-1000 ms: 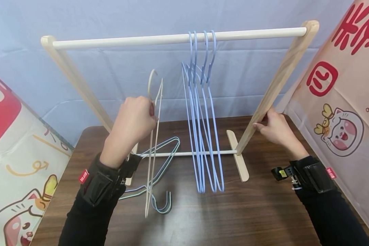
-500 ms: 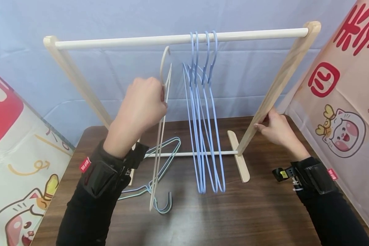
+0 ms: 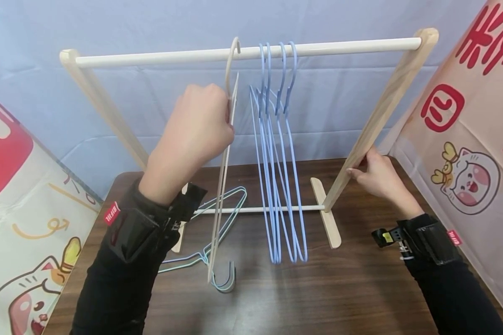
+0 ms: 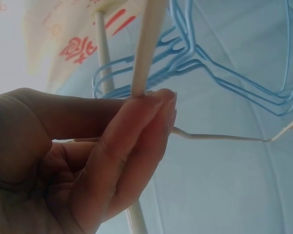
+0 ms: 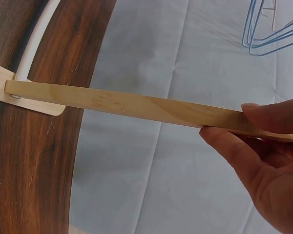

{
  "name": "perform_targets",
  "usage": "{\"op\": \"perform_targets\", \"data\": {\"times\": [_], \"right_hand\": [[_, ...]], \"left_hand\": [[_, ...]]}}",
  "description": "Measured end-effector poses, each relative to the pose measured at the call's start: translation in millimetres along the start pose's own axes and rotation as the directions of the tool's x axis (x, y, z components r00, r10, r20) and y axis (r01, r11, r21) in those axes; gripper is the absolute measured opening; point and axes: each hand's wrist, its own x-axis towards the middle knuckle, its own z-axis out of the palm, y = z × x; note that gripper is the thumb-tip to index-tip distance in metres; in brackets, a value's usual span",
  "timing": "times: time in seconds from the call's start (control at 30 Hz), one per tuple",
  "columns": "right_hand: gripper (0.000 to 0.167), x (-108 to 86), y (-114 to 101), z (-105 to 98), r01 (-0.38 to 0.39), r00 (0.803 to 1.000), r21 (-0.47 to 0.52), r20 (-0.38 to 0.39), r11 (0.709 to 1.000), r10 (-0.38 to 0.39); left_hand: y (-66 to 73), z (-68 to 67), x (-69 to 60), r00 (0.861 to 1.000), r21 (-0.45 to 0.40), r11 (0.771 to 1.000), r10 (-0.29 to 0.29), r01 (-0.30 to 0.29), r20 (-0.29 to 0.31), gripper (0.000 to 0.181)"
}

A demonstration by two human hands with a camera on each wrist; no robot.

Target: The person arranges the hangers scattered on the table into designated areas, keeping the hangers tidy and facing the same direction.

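My left hand [image 3: 197,125] pinches a cream-white clothes hanger [image 3: 228,77] by the neck under its hook. The hanger hangs edge-on, its hook curving above the white rail [image 3: 151,58] of a wooden rack; I cannot tell if hook and rail touch. In the left wrist view, thumb and fingertips meet at the hanger's neck [image 4: 149,48]. My right hand [image 3: 375,174] grips the rack's right post [image 3: 383,102] low down, thumb on one side and fingers on the other, as the right wrist view also shows. Several blue hangers [image 3: 260,100] hang on the rail, right of the cream one.
Pale green and blue hangers [image 3: 225,289] lie on the brown table [image 3: 302,298], hooks toward me, partly under the rack's lower bar [image 3: 251,210]. The right foot [image 3: 326,214] stands on the table. Fabric backdrops rise behind and at both sides.
My left hand has lifted the cream hanger up and to the right, bringing its hook from below the rail to rail height. The right hand stays on the post.
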Motion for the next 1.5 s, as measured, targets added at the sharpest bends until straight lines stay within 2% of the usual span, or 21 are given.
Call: {"op": "perform_targets", "data": {"times": [0.13, 0.27, 0.6, 0.8, 1.17, 1.5], "right_hand": [[0.040, -0.1, 0, 0, 0.003, 1.000, 0.004, 0.000, 1.000, -0.003], [0.039, -0.1, -1, 0, 0.002, 1.000, 0.001, -0.001, 1.000, -0.002], [0.038, -0.3, -2, -1, -0.023, 1.000, 0.005, 0.013, 1.000, 0.023], [0.037, -1.1, -1, -1, -0.035, 0.999, 0.003, 0.013, 0.999, 0.035], [0.038, -1.1, -1, 0, -0.025, 1.000, 0.002, 0.009, 1.000, 0.025], [0.037, -0.7, -1, -1, -0.030, 1.000, 0.002, 0.008, 1.000, 0.030]], "left_hand": [[-2.1, 3.1, 8.2, 1.000, 0.003, 1.000, 0.008, -0.008, -0.010, 0.013], [2.0, 1.3, 13.7, 1.000, -0.011, 1.000, -0.009, 0.009, 0.012, 0.013], [21.5, -10.3, 14.6, 0.995, -0.058, 0.997, -0.044, 0.049, 0.085, 0.016], [29.7, -8.6, 16.6, 0.993, -0.069, 0.996, -0.048, 0.056, 0.110, 0.015], [28.2, 4.5, 22.7, 0.992, -0.124, 0.990, -0.060, 0.074, 0.107, 0.016], [26.1, 7.3, 25.1, 0.993, -0.111, 0.991, -0.062, 0.073, 0.099, 0.012]]}}
